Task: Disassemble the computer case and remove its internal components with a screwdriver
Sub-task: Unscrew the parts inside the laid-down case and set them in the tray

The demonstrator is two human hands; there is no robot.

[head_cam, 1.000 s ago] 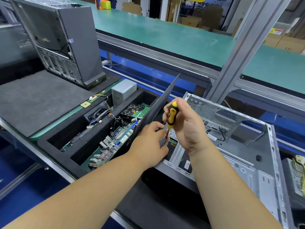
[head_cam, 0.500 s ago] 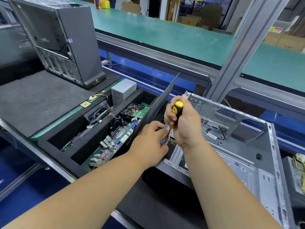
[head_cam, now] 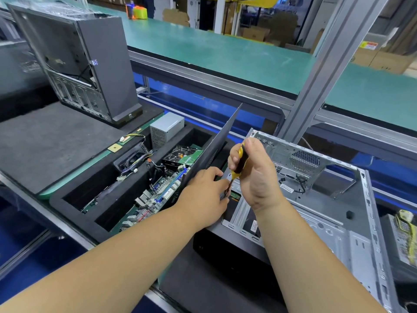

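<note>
Right hand: your right hand [head_cam: 257, 175] is wrapped around the yellow-and-black handle of the screwdriver [head_cam: 239, 162], held nearly upright with the tip pointing down at the near left corner of the computer case [head_cam: 316, 199].
Left hand: your left hand [head_cam: 206, 195] sits just beside the screwdriver shaft, fingers curled at the tip; they seem to pinch something small there, but you cannot tell what.
Computer case: it lies on its side on the dark worktop [head_cam: 45, 141], open face up, the bare metal interior showing, with a vent grille on the far wall and a short black cable inside.
Side panel: a dark side panel [head_cam: 216, 145] stands tilted on edge just left of your hands, between the case and the foam tray [head_cam: 67, 197].
Foam tray: its compartments hold a motherboard [head_cam: 158, 193], a hard drive [head_cam: 182, 154], a fan [head_cam: 130, 158] with loose wires, and a silver power supply [head_cam: 167, 129] at the far end.
Background: a second case [head_cam: 79, 62] stands upright on the worktop at far left; a green conveyor [head_cam: 225, 55] runs behind.
</note>
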